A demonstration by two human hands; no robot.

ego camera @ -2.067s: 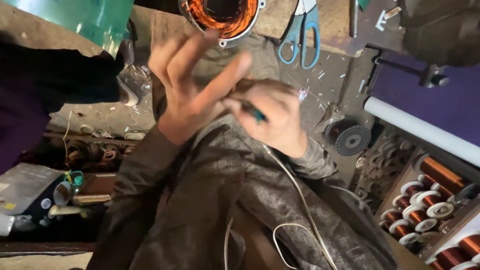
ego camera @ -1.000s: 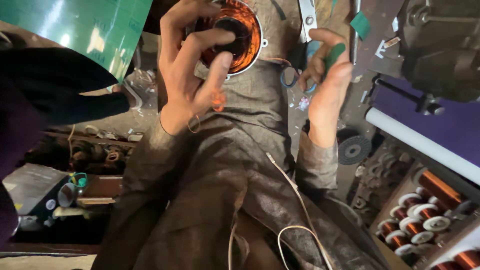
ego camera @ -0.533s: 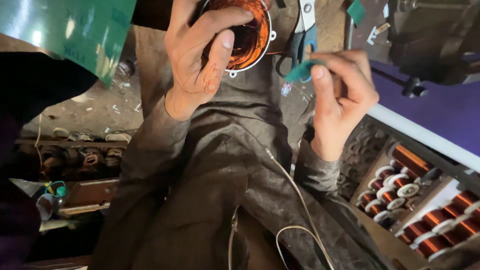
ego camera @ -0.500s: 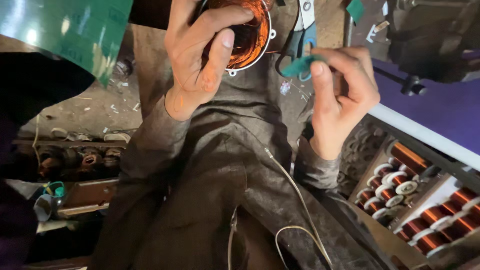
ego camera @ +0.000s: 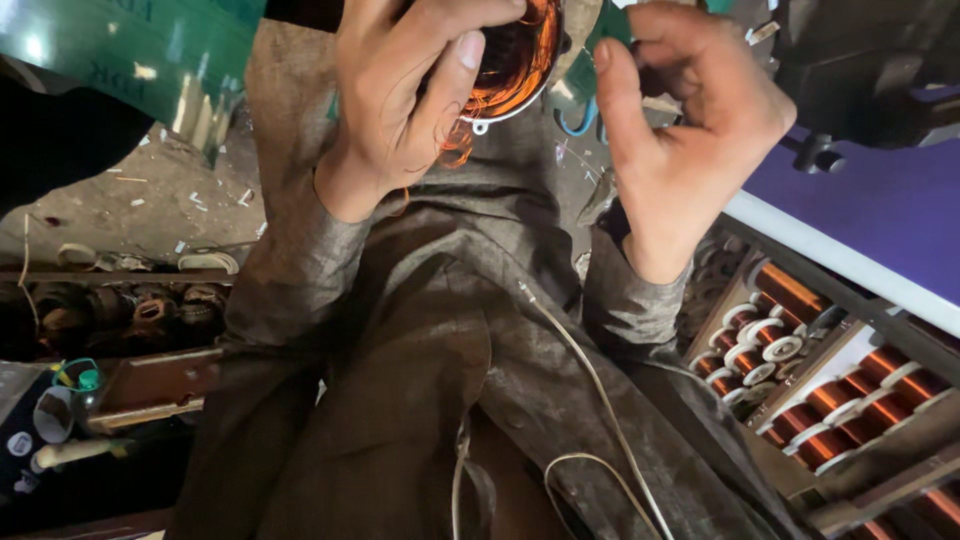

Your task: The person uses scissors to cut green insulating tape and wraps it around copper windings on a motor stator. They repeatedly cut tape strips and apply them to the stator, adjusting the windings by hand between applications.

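Copper winding of the motor coil [ego camera: 505, 60], top centre, sits in your lap area under your left hand [ego camera: 400, 110], fingers wrapped around it. Just right of the coil, your right hand [ego camera: 690, 120] is half curled; whether it holds anything, I cannot tell. Wire spools [ego camera: 800, 340] lie lower right of the coil.
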